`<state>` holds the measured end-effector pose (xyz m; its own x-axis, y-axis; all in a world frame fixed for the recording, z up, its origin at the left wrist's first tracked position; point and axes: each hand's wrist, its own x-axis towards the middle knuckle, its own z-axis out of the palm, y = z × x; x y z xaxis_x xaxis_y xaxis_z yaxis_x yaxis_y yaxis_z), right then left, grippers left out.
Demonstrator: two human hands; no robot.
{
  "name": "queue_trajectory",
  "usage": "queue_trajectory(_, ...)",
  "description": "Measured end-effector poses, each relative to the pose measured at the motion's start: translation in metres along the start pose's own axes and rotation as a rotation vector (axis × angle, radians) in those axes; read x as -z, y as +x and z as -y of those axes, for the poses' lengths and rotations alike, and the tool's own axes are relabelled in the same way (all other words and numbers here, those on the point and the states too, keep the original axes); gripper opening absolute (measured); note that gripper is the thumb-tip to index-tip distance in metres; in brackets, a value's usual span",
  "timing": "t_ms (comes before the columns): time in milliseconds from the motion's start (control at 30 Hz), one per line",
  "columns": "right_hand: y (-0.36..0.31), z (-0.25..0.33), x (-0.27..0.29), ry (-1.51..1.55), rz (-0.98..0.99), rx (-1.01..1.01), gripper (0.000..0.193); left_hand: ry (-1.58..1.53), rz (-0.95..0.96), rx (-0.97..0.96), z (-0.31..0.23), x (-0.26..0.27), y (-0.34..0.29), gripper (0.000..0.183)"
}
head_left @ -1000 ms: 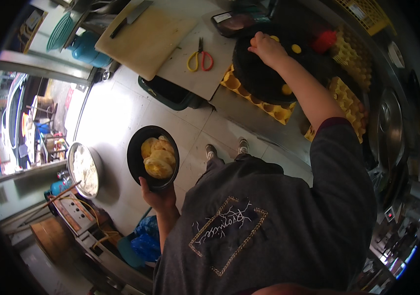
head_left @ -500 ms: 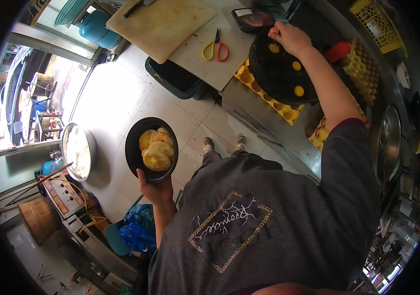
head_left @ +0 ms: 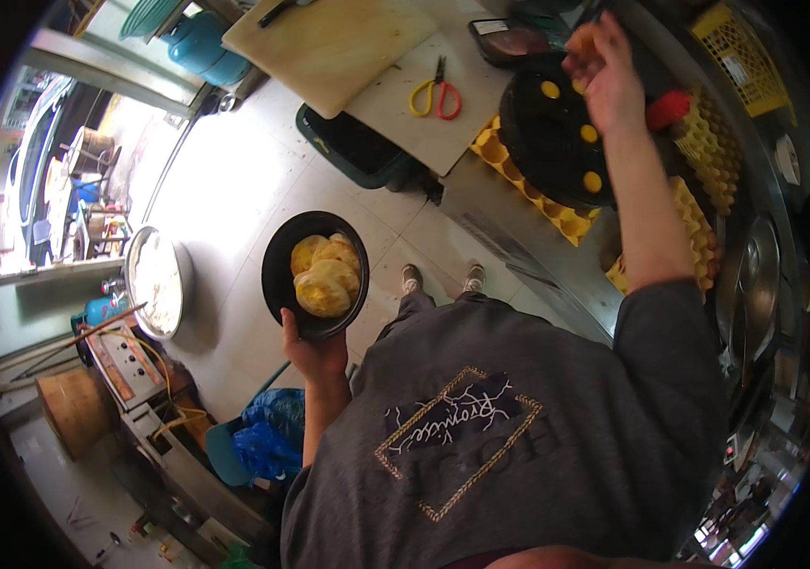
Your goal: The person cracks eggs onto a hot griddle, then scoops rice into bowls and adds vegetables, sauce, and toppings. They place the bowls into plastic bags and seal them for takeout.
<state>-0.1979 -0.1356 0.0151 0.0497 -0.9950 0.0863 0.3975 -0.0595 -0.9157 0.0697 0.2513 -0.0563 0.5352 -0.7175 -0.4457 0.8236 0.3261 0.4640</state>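
Observation:
My left hand (head_left: 318, 355) grips the lower rim of a black bowl (head_left: 270, 275), thumb over the edge. Stacked in the bowl are several round, flat yellow-and-white pieces (head_left: 327, 277) that look like fried eggs. My right hand (head_left: 608, 80) is raised over the far side of a black round pan (head_left: 536, 142). Its fingers curl around what looks like a brownish eggshell (head_left: 587, 38), blurred by motion. Several raw egg yolks (head_left: 589, 133) lie apart on the pan, one partly hidden by the hand.
Yellow egg trays (head_left: 571, 226) sit beside and under the pan, with more trays (head_left: 708, 142) to the right. Scissors (head_left: 436, 92) and a cutting board (head_left: 329, 52) lie on the counter. A dark green bin (head_left: 353, 156) stands below. A metal basin (head_left: 158, 283) is at left.
My right hand has lifted and moved away from the pan's left part, leaving another yolk on the pan. The bowl stays in my left hand; the whole view has shifted slightly.

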Motion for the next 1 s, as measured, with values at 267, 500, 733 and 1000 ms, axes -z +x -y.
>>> queue_trajectory(267, -0.197, -0.208, -0.027, 0.194, -0.153, -1.606, 0.051, 0.023, -0.037, -0.067, -0.005, 0.008, -0.001, 0.051)
queue_trajectory(500, -0.138, -0.187, -0.062, 0.205, 0.242, -1.041, 0.079, 0.149, -0.029, -0.129, 0.0, -0.013, 0.008, 0.057)
queue_trajectory(733, -0.122, -0.004, 0.185, -0.769, -0.368, 0.095, 0.03, 0.261, 0.033, 0.039, 0.024, -0.045, 0.01, 0.062)
queue_trajectory(1000, -0.154, 0.063, 0.41, -1.805, -0.707, -0.766, 0.056, 0.436, 0.167, 0.158, 0.061, -0.089, 0.015, 0.066)
